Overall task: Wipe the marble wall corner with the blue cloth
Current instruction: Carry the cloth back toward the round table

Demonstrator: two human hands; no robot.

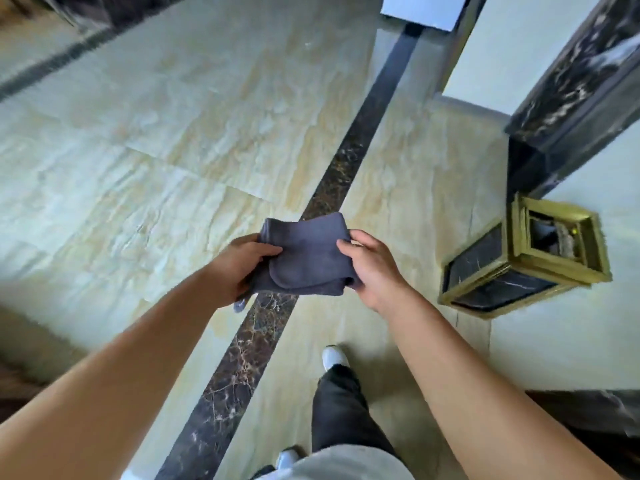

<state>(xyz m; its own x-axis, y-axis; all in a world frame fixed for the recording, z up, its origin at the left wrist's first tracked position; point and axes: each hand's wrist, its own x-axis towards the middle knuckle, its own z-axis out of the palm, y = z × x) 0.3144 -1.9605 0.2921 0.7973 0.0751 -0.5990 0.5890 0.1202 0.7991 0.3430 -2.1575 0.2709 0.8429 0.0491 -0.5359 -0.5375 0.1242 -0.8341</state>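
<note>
A folded blue-grey cloth (306, 258) hangs in mid-air in front of me, held between both hands above the floor. My left hand (239, 268) grips its left edge, thumb on top. My right hand (372, 268) grips its right edge, fingers curled under the fold. The dark marble wall corner (568, 98) with white veins rises at the upper right, well apart from the cloth and both hands.
A gold-framed black marble bin (519, 261) stands on the floor at the right, by the foot of the corner. A dark marble strip (346, 174) runs diagonally across the beige floor. My legs and white shoes (334, 356) are below.
</note>
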